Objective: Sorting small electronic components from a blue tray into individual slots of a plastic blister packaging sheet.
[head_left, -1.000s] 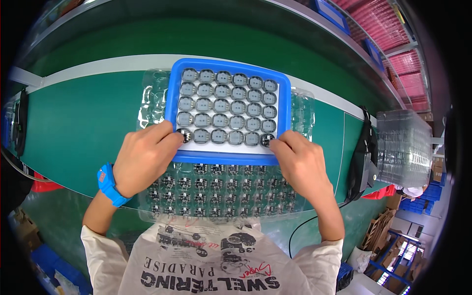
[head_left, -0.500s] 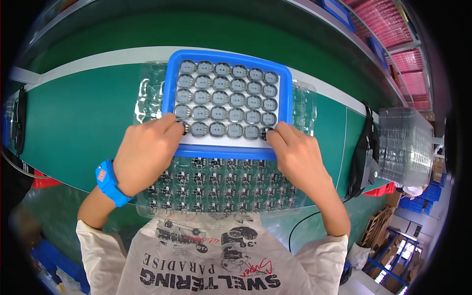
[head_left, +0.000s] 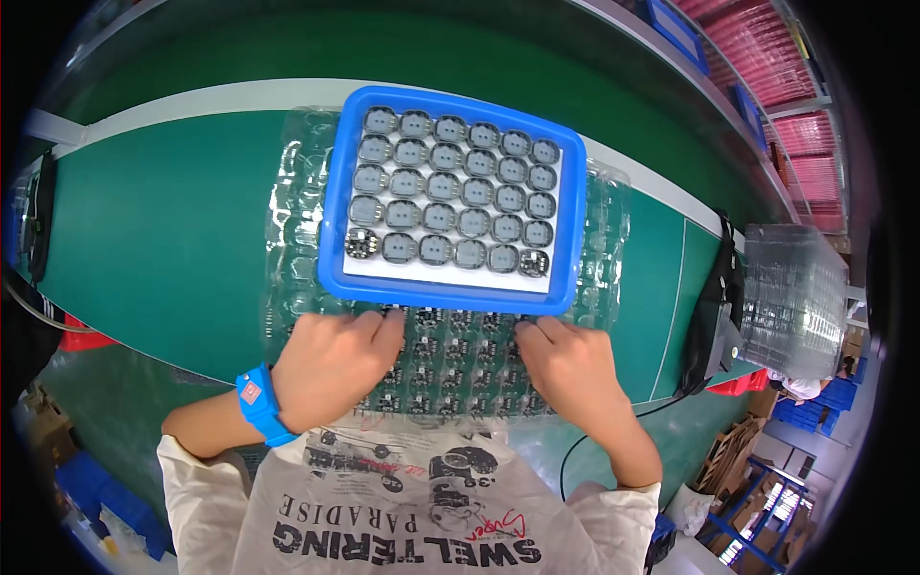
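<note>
A blue tray (head_left: 335,206) with a white liner holds rows of rounded grey parts (head_left: 443,186). In its near row, a small dark circuit board (head_left: 361,243) shows at the left end and another circuit board (head_left: 533,264) at the right end. Under and nearer than it lies a clear plastic blister tray (head_left: 297,206) whose pockets hold small circuit boards (head_left: 453,350). My left hand (head_left: 335,359), with a blue wrist strap (head_left: 261,402), has its fingers pinched over this far row of boards. My right hand (head_left: 573,366) pinches at the same row farther right. Whatever is between the fingertips is hidden.
The green worktable (head_left: 182,220) stretches to both sides. A black bag (head_left: 711,321) lies at its right end, with a stack of clear plastic trays (head_left: 791,297) beyond. A dark cable (head_left: 599,422) curves near my right forearm. Shelving (head_left: 709,105) stands along the far right.
Both hands have let go of the two end circuit boards in the blue tray's near row and drawn back toward me, over the clear tray. The boards now lie uncovered there.
</note>
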